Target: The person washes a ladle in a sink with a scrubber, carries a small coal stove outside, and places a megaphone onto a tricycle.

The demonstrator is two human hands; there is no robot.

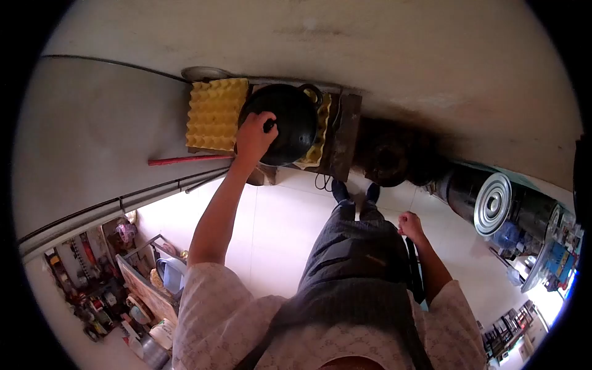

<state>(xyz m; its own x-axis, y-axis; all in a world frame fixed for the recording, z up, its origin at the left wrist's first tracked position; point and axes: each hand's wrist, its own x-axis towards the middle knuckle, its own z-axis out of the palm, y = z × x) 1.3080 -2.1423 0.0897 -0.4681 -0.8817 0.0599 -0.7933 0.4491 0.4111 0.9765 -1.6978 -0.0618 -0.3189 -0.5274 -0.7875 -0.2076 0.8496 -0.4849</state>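
Observation:
My left hand (255,137) is closed around the knob of a round black pot lid (288,117). The lid covers a dark pot whose loop handle (312,94) shows at the far right of the rim. Yellow egg trays (216,115) lie to the left of the pot, and more yellow tray shows under its right side. My right hand (412,224) hangs beside my dark apron (354,256) with its fingers curled. Whether anything is inside that hand is hidden. A long black item (415,271) hangs just below it, between the apron and my forearm.
The pot stands on a dark wooden surface (346,137) against the wall. A red stick (185,160) juts out at the left. Right of the stand is a blackened round object (387,163); farther right, a dark barrel-like container has a ringed metal lid (493,203).

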